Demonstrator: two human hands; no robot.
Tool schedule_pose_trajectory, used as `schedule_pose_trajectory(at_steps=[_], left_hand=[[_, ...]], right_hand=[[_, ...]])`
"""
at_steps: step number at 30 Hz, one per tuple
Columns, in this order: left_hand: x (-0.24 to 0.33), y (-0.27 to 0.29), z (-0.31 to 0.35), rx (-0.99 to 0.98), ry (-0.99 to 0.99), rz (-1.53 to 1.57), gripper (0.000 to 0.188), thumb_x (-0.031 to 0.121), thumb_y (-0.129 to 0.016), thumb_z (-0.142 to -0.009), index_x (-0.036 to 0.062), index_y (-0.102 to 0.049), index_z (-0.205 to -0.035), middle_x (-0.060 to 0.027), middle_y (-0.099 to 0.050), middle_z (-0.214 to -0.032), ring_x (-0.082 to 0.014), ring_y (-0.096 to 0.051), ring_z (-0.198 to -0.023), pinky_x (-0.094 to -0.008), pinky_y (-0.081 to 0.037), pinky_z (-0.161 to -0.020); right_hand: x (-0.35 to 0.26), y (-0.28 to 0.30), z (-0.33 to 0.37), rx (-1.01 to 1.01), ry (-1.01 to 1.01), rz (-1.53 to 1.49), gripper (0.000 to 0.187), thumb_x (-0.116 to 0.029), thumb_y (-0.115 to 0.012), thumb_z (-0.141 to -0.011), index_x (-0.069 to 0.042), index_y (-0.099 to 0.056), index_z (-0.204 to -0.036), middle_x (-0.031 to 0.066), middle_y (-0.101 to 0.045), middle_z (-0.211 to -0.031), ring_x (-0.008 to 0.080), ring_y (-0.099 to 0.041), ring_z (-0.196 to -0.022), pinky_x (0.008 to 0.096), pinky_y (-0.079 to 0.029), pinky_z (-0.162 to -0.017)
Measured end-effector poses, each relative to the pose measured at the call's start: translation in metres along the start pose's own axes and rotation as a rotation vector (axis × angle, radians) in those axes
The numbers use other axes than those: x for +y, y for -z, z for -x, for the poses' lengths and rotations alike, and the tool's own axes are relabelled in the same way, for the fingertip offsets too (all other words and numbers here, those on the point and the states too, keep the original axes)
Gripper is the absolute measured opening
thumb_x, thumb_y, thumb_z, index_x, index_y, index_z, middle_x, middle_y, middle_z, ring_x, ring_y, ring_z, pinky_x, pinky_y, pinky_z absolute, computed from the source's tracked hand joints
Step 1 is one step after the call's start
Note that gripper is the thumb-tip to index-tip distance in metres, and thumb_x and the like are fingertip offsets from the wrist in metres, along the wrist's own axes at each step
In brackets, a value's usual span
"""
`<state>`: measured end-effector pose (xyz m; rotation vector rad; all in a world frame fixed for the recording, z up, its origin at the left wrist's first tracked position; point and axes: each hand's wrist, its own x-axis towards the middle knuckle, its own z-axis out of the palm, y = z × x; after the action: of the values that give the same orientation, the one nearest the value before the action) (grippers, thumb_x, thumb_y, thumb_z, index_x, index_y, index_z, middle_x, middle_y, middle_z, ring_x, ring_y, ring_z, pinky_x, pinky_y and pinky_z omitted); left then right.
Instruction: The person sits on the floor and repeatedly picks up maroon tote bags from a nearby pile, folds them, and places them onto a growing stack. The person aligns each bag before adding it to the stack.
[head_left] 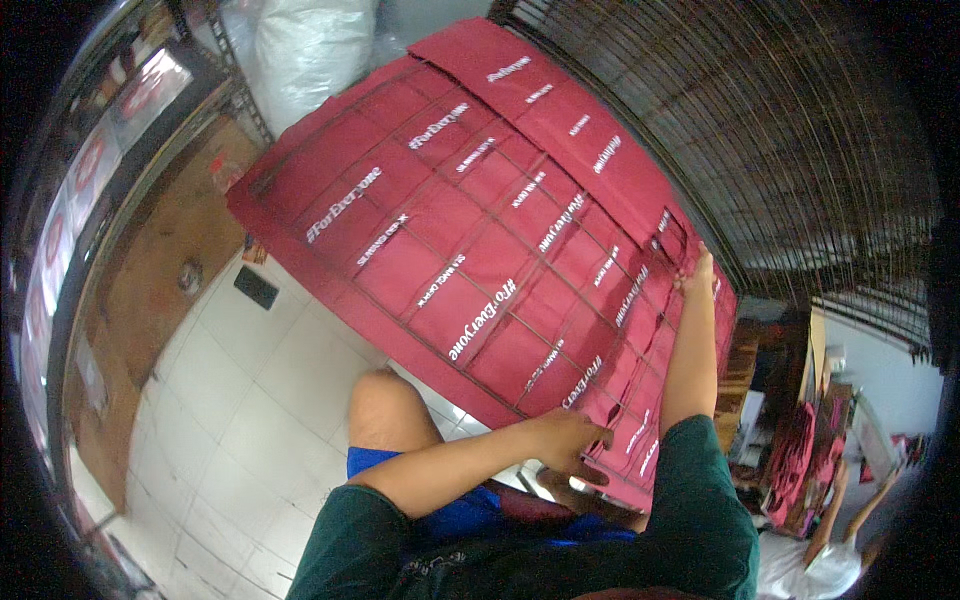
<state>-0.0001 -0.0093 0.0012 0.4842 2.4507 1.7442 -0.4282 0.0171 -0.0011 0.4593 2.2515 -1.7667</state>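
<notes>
1. A single head-worn fisheye camera looks steeply down from above the person's own forearms.
2. Close in, it frames the red sheets point(480, 230); white tiled floor point(250, 400) lies left.

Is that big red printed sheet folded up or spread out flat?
Spread out flat: the red sheet lies open across the surface, its grid of panels showing. The left hand and right hand press its near edge.

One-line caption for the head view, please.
Seated person's left hand and right hand press on a large red printed sheet above a white tiled floor.
</notes>
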Motion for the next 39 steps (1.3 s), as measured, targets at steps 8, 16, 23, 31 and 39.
schedule_pose_trajectory(at_steps=[8, 16, 23, 31, 39], left_hand=[[0.012, -0.005, -0.004, -0.137, 0.073, 0.093, 0.061, 0.055, -0.070, -0.072, 0.0127, -0.057, -0.114, -0.0045, -0.055, -0.066, -0.0182, -0.054, -0.059, -0.0331, -0.039, -0.053], [0.005, -0.036, -0.010, -0.155, 0.034, 0.340, 0.073, 0.025, -0.075, -0.077, 0.0122, -0.038, -0.138, 0.0029, -0.044, -0.060, -0.0092, -0.042, -0.053, -0.0257, -0.033, -0.050], [0.020, -0.086, -0.011, -0.111, 0.111, 0.420, 0.071, 0.013, -0.070, -0.079, 0.0100, -0.034, -0.141, 0.0065, -0.040, -0.063, -0.0011, -0.032, -0.053, -0.0182, -0.025, -0.049], [0.047, -0.142, 0.038, -0.060, 0.119, 0.561, 0.063, 0.017, -0.064, -0.083, 0.0046, -0.037, -0.138, 0.0055, -0.042, -0.067, -0.0022, -0.036, -0.057, -0.0173, -0.026, -0.051], [0.061, -0.170, 0.051, -0.040, 0.156, 0.510, 0.055, 0.023, -0.064, -0.085, 0.0034, -0.044, -0.132, 0.0035, -0.047, -0.070, -0.0051, -0.043, -0.063, -0.0203, -0.034, -0.057]], right_hand=[[0.041, 0.194, 0.118, 0.134, 0.913, 0.416, 0.070, -0.022, -0.076, -0.075, -0.009, -0.042, -0.135, 0.0009, -0.043, -0.087, 0.0103, -0.041, -0.069, 0.0236, -0.040, -0.063], [0.014, 0.446, 0.187, 0.853, 1.119, 0.398, 0.023, -0.010, -0.068, -0.083, -0.005, -0.062, -0.105, -0.0022, -0.045, -0.079, 0.0051, -0.041, -0.065, 0.0185, -0.037, -0.058], [0.011, 0.599, 0.179, 1.184, 0.697, 0.870, 0.030, -0.016, -0.066, -0.076, -0.015, -0.061, -0.106, 0.0123, -0.055, -0.103, 0.0325, -0.055, -0.097, 0.0416, -0.046, -0.081], [-0.007, 0.629, 0.143, 0.900, 0.396, 1.041, 0.069, -0.037, -0.073, -0.069, -0.021, -0.047, -0.131, 0.0107, -0.045, -0.130, 0.0310, -0.041, -0.123, 0.0506, -0.043, -0.093], [-0.015, 0.661, 0.125, 1.072, 1.147, 0.673, 0.020, -0.005, -0.050, -0.084, -0.006, -0.062, -0.100, 0.0131, -0.061, -0.104, 0.0318, -0.057, -0.100, 0.0412, -0.046, -0.085]])
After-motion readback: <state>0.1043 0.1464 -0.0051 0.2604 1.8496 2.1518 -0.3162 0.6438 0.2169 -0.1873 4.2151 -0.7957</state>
